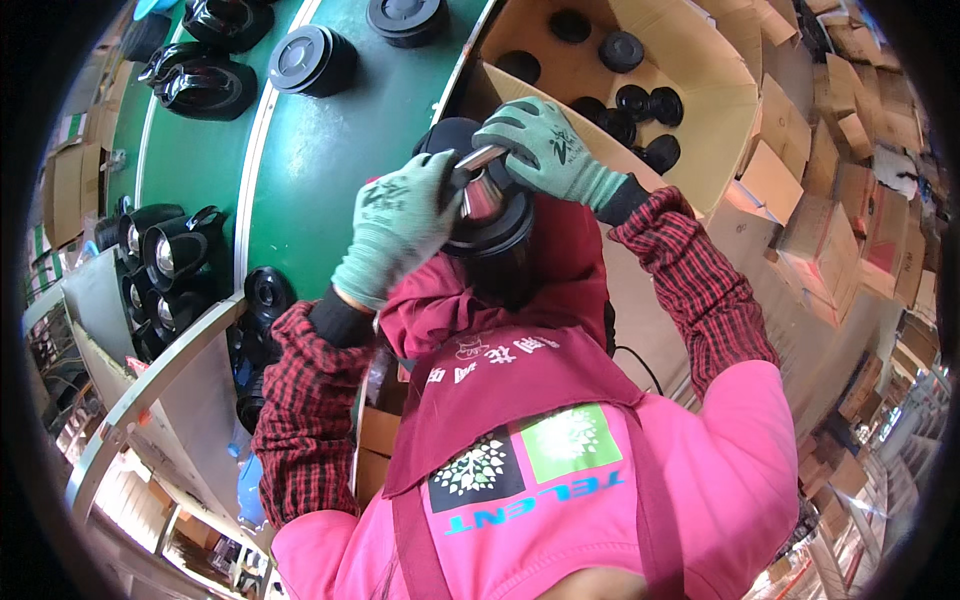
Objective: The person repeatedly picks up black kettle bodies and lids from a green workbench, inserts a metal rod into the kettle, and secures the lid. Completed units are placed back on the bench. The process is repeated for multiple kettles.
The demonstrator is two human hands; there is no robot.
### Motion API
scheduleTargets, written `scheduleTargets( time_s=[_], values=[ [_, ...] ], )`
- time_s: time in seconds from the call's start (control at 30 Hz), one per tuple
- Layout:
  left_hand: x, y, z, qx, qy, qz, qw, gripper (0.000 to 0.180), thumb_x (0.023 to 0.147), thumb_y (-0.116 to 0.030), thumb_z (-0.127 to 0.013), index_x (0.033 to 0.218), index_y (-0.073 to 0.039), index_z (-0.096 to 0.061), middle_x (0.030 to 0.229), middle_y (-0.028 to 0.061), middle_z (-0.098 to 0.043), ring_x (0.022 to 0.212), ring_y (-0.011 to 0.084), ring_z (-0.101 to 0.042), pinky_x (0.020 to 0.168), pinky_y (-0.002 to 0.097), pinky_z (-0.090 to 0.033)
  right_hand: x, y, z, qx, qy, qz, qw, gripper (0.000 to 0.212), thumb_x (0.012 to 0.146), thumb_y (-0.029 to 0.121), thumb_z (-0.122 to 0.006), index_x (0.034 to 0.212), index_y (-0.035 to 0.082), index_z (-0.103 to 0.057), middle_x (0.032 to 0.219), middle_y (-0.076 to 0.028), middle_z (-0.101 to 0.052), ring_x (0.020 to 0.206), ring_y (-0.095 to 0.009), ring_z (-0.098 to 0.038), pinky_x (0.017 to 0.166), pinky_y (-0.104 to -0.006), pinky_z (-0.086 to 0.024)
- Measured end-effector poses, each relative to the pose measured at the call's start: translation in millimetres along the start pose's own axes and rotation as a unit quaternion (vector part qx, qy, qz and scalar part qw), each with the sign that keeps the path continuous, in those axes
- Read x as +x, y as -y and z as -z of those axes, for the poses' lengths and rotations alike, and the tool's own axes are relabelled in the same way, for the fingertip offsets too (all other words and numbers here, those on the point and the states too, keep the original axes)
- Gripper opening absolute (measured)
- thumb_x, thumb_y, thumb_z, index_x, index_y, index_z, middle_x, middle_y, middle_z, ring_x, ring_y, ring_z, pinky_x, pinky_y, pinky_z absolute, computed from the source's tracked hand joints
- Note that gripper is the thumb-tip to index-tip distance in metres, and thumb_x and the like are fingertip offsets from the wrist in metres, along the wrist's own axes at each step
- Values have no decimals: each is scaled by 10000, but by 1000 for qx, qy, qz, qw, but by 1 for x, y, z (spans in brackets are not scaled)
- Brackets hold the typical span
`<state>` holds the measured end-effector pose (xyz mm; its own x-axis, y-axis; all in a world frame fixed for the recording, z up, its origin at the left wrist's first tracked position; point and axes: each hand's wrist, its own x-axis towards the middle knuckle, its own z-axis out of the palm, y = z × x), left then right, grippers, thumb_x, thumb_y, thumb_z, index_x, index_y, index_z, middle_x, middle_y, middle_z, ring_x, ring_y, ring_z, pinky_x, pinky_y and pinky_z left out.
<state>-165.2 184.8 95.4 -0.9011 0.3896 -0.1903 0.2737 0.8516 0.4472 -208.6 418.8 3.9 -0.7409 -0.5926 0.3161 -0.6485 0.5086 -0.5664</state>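
Fingers [497, 133] of left hand [402, 222] and right hand [548, 152] pinch a metal bar [483, 157]. It looks stiff, slick, best held by its ends.

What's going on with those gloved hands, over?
Left hand and right hand gripping opposite ends of a silvery bar. Silvery cone and black round part just below. Open carton beyond right hand, no obstruction visible.

Ahead and to your left stretched a green desk [310, 180], pale strips [254, 150] running along it and a grey rail [150, 392] at its near end. Cardboard boxes [815, 250] crowded your right; light [125, 512] glared low on your left.
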Motion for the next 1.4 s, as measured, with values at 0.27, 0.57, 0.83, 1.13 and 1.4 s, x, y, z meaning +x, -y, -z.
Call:
scheduleTargets(
  time_s=[0.27, 0.57, 0.83, 1.13, 1.4],
  values=[
    [-2, 22, 2, -90, 40, -72, 993, 358, 963, -285, -594, 1270, -109, -647, 1070, 153, -682, 956, 367, -676, 847, 426, -540, -20, 41, 29, -65, -60, -1, 996, 439, 790, 221, -672, 1218, 136, -633, 1046, -70, -614, 1002, -295, -592, 903, -437, -464],
    [40, 49, 19, -55, 138, -280, 948, 447, 990, -312, -582, 1377, -88, -591, 1268, 170, -623, 1161, 376, -552, 1041, 459, -407, -28, 144, 70, -124, 91, -111, 982, 599, 916, 337, -636, 1393, -10, -530, 884, -139, -594, 591, -279, -619, 542, -390, -497],
    [5, 44, 1, -136, 130, -113, 976, 378, 1007, -341, -525, 1306, -136, -631, 1226, 96, -672, 1149, 336, -593, 1163, 491, -262, -15, 51, 69, 39, 46, -24, 998, 343, 924, 336, -645, 1171, 105, -703, 1079, -157, -671, 1000, -302, -666, 876, -357, -531],
    [28, 59, -5, -161, 102, -224, 956, 384, 940, -324, -564, 1225, -81, -650, 1132, 114, -643, 1060, 337, -563, 1023, 447, -376, 7, 54, 35, 481, 56, -51, 873, 322, 921, 150, -696, 1213, 16, -668, 1043, -118, -693, 991, -209, -655, 887, -336, -512],
    [37, 86, -46, -110, -35, -378, 919, 409, 898, -189, -586, 1273, -28, -615, 1303, 168, -611, 1290, 383, -519, 1105, 476, -369, 23, 92, 43, 175, 86, 110, 975, 114, 866, 293, -659, 908, 188, -672, 800, -73, -622, 856, -272, -617, 913, -450, -435]
  ],
)
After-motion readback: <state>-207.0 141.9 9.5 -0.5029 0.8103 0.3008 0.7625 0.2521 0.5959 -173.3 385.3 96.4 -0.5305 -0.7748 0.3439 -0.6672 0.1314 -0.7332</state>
